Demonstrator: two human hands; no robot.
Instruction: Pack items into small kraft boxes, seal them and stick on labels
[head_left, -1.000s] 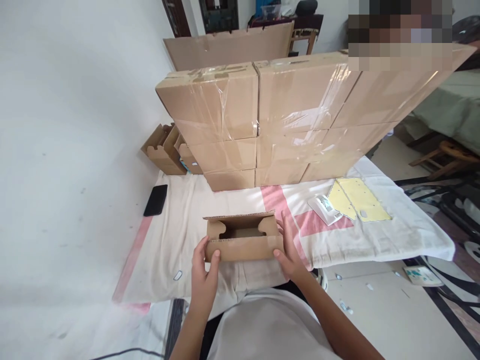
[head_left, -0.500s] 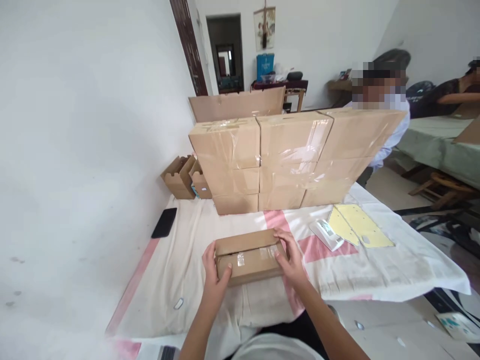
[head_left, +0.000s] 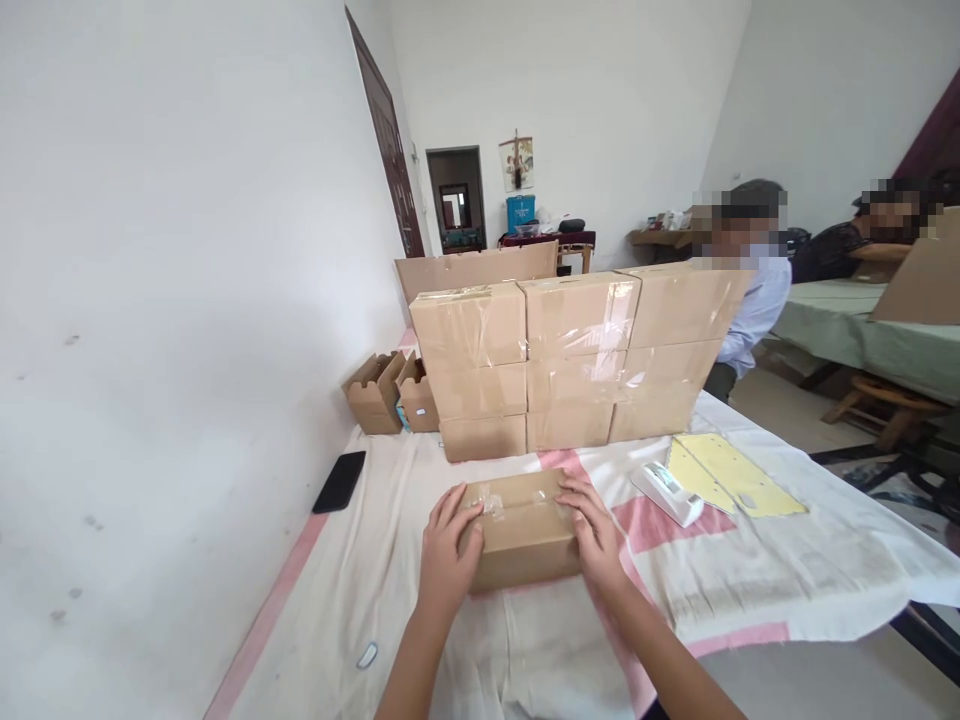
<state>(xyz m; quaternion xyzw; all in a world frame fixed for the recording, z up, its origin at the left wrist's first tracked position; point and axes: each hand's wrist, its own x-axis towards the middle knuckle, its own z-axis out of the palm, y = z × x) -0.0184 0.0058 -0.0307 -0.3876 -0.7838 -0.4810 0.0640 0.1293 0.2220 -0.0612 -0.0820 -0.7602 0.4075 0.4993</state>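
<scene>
A small cardboard box (head_left: 525,545) lies on the cloth-covered table directly in front of me, its top closed, with clear tape near the seam. My left hand (head_left: 452,545) grips its left end, fingers bent over the top edge. At the opposite end my right hand (head_left: 596,525) holds on, with fingertips on the top and the palm against the side. The box's underside and both end faces are hidden from view.
A wall of stacked, taped cardboard boxes (head_left: 570,370) stands just behind. To the left are open cartons (head_left: 373,400) and a black phone (head_left: 339,482). On the right lie a white device (head_left: 666,492) and yellow sheets (head_left: 739,475). A person in a light shirt (head_left: 757,300) is beyond the stack.
The gap along the box's top has closed, and its front side now shows more. Both hands have shifted their fingers onto the top. My view has tilted upward.
</scene>
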